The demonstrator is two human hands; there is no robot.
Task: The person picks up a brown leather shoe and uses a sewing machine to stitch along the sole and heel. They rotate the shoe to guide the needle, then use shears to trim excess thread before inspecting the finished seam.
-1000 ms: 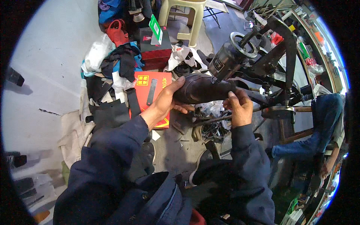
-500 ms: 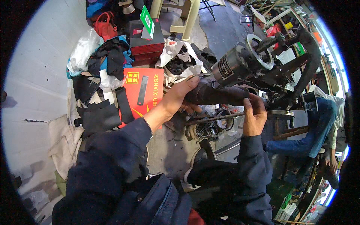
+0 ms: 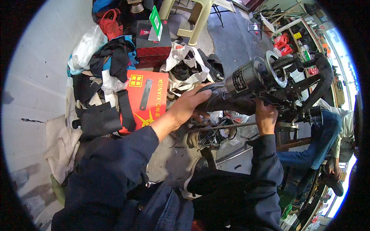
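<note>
A dark leather shoe point(image 3: 239, 106) lies under the head of a black sewing machine point(image 3: 246, 79) with a round drum-shaped body and a pale ring wheel. My left hand point(image 3: 186, 105) is closed around the shoe's left end, thumb on top and fingers beneath. At the shoe's right end, close against the machine's lower parts, my right hand point(image 3: 266, 118) is closed with its fingers curled. Its fingertips are partly hidden, and it seems to grip the shoe there. The spot where the machine meets the shoe is hidden by the drum.
On the left lie a red box point(image 3: 143, 102), black material pieces point(image 3: 98, 121) and a pale cloth point(image 3: 61, 148). Shoes in a white bag point(image 3: 185, 69) stand beyond, near a dark box point(image 3: 153, 44) and a plastic stool point(image 3: 189, 34). A seated person in jeans point(image 3: 325, 131) is at right.
My right hand has moved from pinching the shoe's edge to a closer place beside the machine, fingers more curled. The machine sits slightly lower and farther right in view.
</note>
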